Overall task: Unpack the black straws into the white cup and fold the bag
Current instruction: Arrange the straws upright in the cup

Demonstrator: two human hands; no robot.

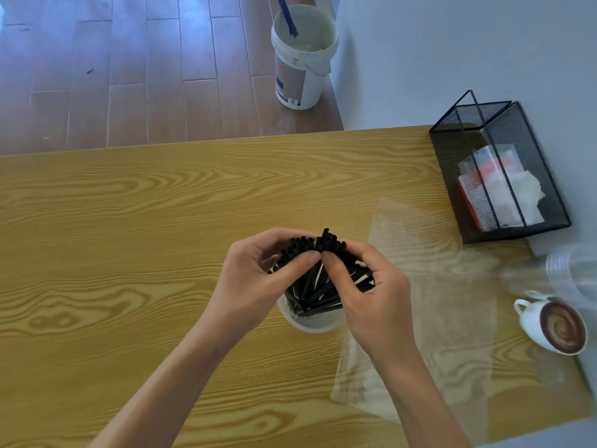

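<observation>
A bundle of black straws [315,286] stands in the white cup [311,323] at the middle of the wooden table [129,237]. My left hand [258,279] curls round the bundle's upper part from the left, thumb in front. From the right, my right hand [365,292] grips the same straws, its thumb tip touching the left thumb. The straw tops fan out above my fingers. The clear plastic bag [433,305] lies flat on the table to the right of the cup, apart from both hands.
A black mesh organiser [497,176] with papers sits at the table's back right. A white coffee cup [555,328] and a stack of clear cups [568,270] stand at the right edge. On the floor beyond the table is a white bucket [302,59].
</observation>
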